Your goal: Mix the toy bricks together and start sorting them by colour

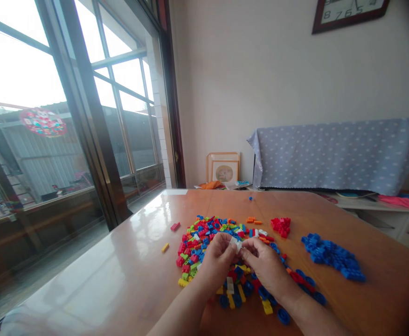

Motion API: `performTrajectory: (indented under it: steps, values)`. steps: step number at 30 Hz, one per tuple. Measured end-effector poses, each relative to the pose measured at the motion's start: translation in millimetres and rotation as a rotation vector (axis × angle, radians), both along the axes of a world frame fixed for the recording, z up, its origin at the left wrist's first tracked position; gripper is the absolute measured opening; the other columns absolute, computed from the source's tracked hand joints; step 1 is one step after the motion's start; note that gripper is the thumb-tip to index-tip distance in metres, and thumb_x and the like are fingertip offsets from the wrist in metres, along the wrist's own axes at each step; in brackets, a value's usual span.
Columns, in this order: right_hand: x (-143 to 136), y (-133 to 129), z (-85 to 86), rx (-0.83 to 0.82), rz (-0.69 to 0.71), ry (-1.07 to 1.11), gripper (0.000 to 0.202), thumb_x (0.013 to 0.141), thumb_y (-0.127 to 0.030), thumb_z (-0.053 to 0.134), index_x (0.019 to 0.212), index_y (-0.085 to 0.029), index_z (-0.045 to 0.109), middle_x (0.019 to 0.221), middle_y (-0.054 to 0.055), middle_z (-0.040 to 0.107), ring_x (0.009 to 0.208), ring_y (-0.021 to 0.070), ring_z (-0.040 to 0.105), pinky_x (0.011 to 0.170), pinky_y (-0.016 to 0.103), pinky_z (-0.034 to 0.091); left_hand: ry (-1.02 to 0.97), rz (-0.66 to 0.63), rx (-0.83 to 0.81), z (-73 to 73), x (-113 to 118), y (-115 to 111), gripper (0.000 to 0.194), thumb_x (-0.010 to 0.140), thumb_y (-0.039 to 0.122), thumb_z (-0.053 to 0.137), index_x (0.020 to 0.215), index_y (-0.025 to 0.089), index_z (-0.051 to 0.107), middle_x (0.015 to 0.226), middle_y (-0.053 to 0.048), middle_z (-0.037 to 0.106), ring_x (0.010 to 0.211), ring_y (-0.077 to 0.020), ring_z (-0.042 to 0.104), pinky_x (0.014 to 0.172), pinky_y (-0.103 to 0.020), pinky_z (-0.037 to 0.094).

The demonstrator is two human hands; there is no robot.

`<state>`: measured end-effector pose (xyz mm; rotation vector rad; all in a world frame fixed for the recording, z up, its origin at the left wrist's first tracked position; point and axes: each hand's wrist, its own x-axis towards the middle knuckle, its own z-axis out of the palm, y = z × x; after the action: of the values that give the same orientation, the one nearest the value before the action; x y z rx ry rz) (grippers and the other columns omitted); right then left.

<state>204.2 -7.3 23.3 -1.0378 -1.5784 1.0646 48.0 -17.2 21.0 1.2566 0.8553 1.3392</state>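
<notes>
Over a pile of mixed toy building bricks [193, 242], my left hand [218, 254] and my right hand [262, 259] meet. Between their fingertips is a small white toy brick [236, 243], pinched from both sides; the fingers hide part of it. Red, green, yellow, blue and orange bricks lie around and beneath both hands. Closer to me, under the wrists, are blue wheels [283, 316], yellow bricks [267, 306] and a whitish brick [230, 285].
On the brown table [137, 280], a heap of blue bricks [333, 256] and a smaller heap of red bricks [281, 227] lie to the right. A pink brick [175, 226] and a yellow brick [165, 248] lie apart on the left. Glass doors stand along the left.
</notes>
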Motion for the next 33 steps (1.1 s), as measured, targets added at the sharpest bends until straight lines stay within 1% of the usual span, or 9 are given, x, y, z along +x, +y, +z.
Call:
performTrajectory:
  steps: [6,12,15,19,21,23,27,30,33]
  values:
    - [1,4,-5.6,-0.056,-0.009,-0.014,0.041,0.084,-0.062,0.062,0.09,-0.021,0.064,0.075,0.001,0.065,0.069,0.0187,0.062,0.057,0.027,0.05,0.155,0.066,0.184,0.8,0,-4,0.032,0.092,0.048,0.064,0.101,0.018,0.057,0.088,-0.001,0.062,0.082,-0.014,0.059,0.074,-0.025,0.049]
    - [3,10,-14.1,-0.062,-0.012,0.011,0.031,0.084,-0.051,0.064,0.09,-0.021,0.063,0.077,0.001,0.067,0.07,0.0186,0.062,0.059,0.028,0.051,0.414,0.158,0.263,1.2,4,-10,0.025,0.094,0.042,0.06,0.105,0.02,0.06,0.085,0.0,0.063,0.076,-0.0133,0.056,0.07,-0.023,0.047]
    - [2,8,-12.5,-0.078,0.017,0.059,0.03,0.084,-0.05,0.065,0.091,-0.021,0.064,0.081,0.002,0.069,0.076,0.0204,0.066,0.065,0.03,0.053,0.383,0.177,0.248,1.4,5,-9,0.025,0.093,0.042,0.062,0.105,0.02,0.06,0.085,0.0,0.063,0.076,-0.0137,0.057,0.069,-0.023,0.047]
    - [-1,1,-4.8,-0.12,0.062,0.145,0.034,0.083,-0.051,0.066,0.101,-0.022,0.064,0.097,0.005,0.072,0.091,0.0228,0.07,0.081,0.035,0.058,0.277,0.26,0.231,0.4,2,-5,0.026,0.094,0.044,0.06,0.103,0.02,0.057,0.082,0.001,0.06,0.074,-0.0132,0.056,0.068,-0.023,0.046]
    - [-2,-1,-3.5,-0.132,0.073,0.157,0.037,0.082,-0.051,0.068,0.104,-0.022,0.063,0.096,0.005,0.072,0.089,0.0225,0.07,0.081,0.036,0.058,0.244,0.31,0.225,-2.0,0,-1,0.027,0.095,0.045,0.059,0.103,0.02,0.056,0.084,0.001,0.059,0.075,-0.0131,0.055,0.068,-0.023,0.046]
    - [-4,-2,-5.7,-0.126,0.088,0.145,0.039,0.08,-0.052,0.069,0.105,-0.022,0.062,0.091,0.004,0.071,0.085,0.0217,0.07,0.076,0.034,0.058,0.236,0.336,0.209,-5.4,-1,2,0.028,0.095,0.046,0.058,0.105,0.02,0.056,0.086,0.0,0.06,0.075,-0.0131,0.055,0.068,-0.023,0.046]
    - [-6,2,-16.0,0.005,0.12,0.019,0.031,0.084,-0.049,0.066,0.097,-0.021,0.06,0.085,0.003,0.069,0.075,0.0187,0.066,0.067,0.029,0.054,0.272,0.322,0.169,-12.4,1,2,0.029,0.094,0.047,0.058,0.105,0.02,0.057,0.084,0.0,0.06,0.073,-0.0134,0.055,0.066,-0.023,0.047]
    - [-5,5,-22.7,0.158,0.069,-0.143,0.023,0.088,-0.044,0.062,0.088,-0.022,0.059,0.078,0.001,0.066,0.069,0.0168,0.061,0.063,0.028,0.05,0.281,0.301,0.149,-15.8,3,1,0.029,0.093,0.048,0.059,0.102,0.021,0.058,0.085,-0.001,0.06,0.072,-0.0133,0.055,0.065,-0.023,0.046]
    - [-3,8,-25.7,0.244,0.016,-0.25,0.021,0.088,-0.044,0.06,0.086,-0.022,0.059,0.073,0.0,0.062,0.065,0.0167,0.057,0.061,0.028,0.047,0.229,0.277,0.108,-17.2,3,2,0.032,0.089,0.05,0.064,0.101,0.021,0.059,0.081,0.0,0.059,0.067,-0.0121,0.054,0.061,-0.023,0.045]
